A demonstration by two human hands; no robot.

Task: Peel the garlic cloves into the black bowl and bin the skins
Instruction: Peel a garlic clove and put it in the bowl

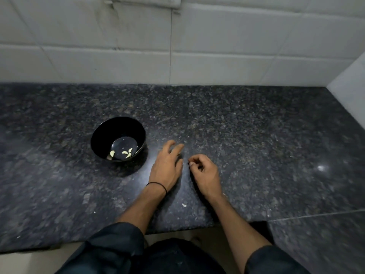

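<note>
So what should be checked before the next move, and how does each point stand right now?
1. The black bowl upright on the counter: ok.
2. The peeled cloves inside the bowl: ok.
3. The left hand free, resting on the counter: ok.
4. The right hand pinches a pale bit, clove or skin: cannot tell.
5. A pale scrap, likely skin, unbinned: not ok.
6. Bin within reach: cannot tell, none in view.

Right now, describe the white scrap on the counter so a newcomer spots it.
Start at the dark granite counter, near its front edge. Between the left forearm and right forearm lies a white scrap, the biggest pale fleck there, touching neither.
</note>
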